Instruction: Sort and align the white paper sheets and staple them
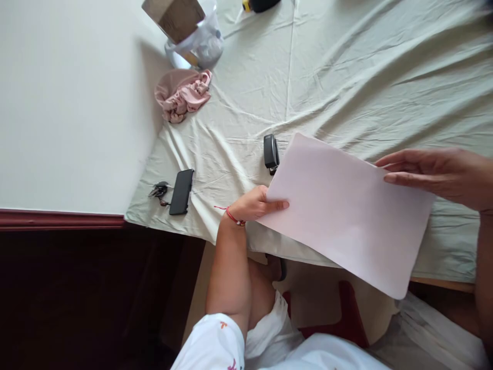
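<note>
A white sheet of paper (346, 210), possibly a thin stack with rounded corners, is held at a slant over the table's front edge. My left hand (259, 204) grips its left edge, thumb on top and the other fingers hidden underneath. At the far right edge, my right hand (435, 172) pinches the paper, its thumb lying over the top. Just beyond the paper's upper left corner, a black stapler (271, 153) rests on the cloth, touched by neither hand.
A pale green wrinkled tablecloth (239, 139) covers the table. To the left lie a black phone (182, 192) and a small dark tangled item (158, 190). Further back are a pink cloth (183, 95) and a clear plastic container (208, 49) with cardboard. A red stool (342, 318) stands below.
</note>
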`<state>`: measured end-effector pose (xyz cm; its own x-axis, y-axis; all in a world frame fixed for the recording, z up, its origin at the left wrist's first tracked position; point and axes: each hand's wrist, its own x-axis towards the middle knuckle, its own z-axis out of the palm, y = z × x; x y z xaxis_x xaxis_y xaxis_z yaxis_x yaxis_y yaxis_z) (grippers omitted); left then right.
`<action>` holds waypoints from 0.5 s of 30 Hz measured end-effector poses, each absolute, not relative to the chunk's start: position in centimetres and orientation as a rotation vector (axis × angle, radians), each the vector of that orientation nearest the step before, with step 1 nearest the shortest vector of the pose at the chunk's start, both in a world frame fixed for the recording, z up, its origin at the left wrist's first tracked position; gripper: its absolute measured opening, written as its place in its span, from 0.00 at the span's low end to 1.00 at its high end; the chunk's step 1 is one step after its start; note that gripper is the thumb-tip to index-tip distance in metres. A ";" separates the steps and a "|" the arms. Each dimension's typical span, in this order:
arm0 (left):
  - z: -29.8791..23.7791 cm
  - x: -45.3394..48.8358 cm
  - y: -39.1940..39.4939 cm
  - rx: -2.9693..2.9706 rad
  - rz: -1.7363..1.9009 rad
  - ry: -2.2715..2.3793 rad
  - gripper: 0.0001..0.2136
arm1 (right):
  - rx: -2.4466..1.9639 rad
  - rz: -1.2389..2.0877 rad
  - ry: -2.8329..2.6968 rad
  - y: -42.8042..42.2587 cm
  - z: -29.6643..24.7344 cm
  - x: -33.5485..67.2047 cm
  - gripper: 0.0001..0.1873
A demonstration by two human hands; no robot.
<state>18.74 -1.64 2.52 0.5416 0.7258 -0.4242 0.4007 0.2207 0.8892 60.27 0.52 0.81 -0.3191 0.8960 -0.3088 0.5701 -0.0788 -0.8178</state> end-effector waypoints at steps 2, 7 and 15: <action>2.5 19.2 -1.5 1.472 0.256 1.018 0.18 | -1.576 1.306 -2.022 0.0 1.3 59.8 0.36; 2.4 20.4 -1.0 1.676 0.152 0.896 0.16 | -1.703 1.283 -2.064 -1.0 1.7 58.5 0.36; 2.8 19.3 0.3 1.364 0.555 1.124 0.13 | -1.799 1.963 -1.212 -2.8 1.2 58.8 0.40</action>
